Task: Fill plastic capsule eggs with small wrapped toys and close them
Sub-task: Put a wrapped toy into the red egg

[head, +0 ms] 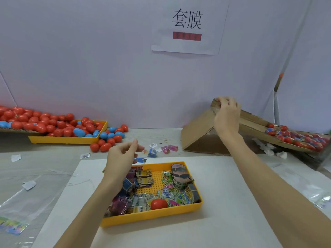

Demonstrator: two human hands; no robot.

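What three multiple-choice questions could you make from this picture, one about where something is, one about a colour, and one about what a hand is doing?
1. Where does the single red egg lie?
A. In the near yellow tray among the wrapped toys
B. On the cardboard box
C. In the left hand

2. What colours are the loose eggs beside the far yellow tray?
A. Green and white
B. Red and blue
C. All yellow

3. What is the right hand doing?
A. Lying flat on the table
B. Holding an egg over the tray
C. Gripping the top edge of the cardboard box

Answers: 1 A, the egg sits at the tray's front among packets. 2 B, only red and blue show. 3 C, its fingers curl over the box's raised flap.
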